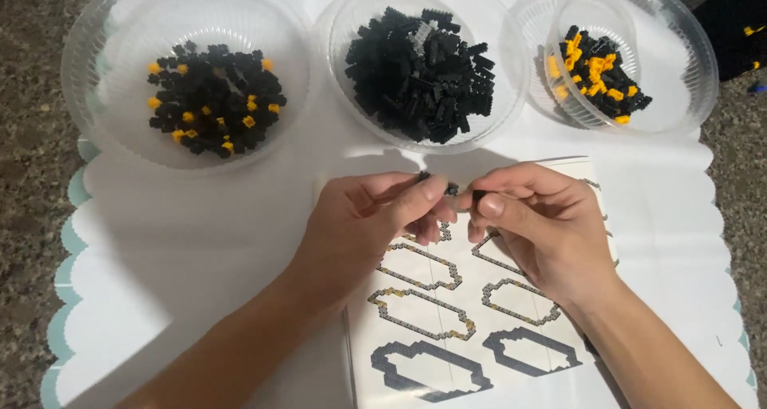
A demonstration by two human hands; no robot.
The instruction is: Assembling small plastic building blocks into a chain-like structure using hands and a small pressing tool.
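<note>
My left hand (367, 221) and my right hand (535, 217) meet fingertip to fingertip above a printed instruction sheet (447, 329). Between the fingers sits a tiny black brick piece (451, 188), pinched from both sides. The left thumb and forefinger close on its left end, the right fingers on its right end. Most of the piece is hidden by the fingertips. The sheet shows several grey and orange outline diagrams under my wrists.
Three clear plastic bowls stand along the far side: the left bowl (104, 81) holds black and orange bricks, the middle bowl (343, 25) black bricks, the right bowl (679, 65) orange and black bricks. A white scalloped mat (200, 241) covers a speckled stone surface (32, 177).
</note>
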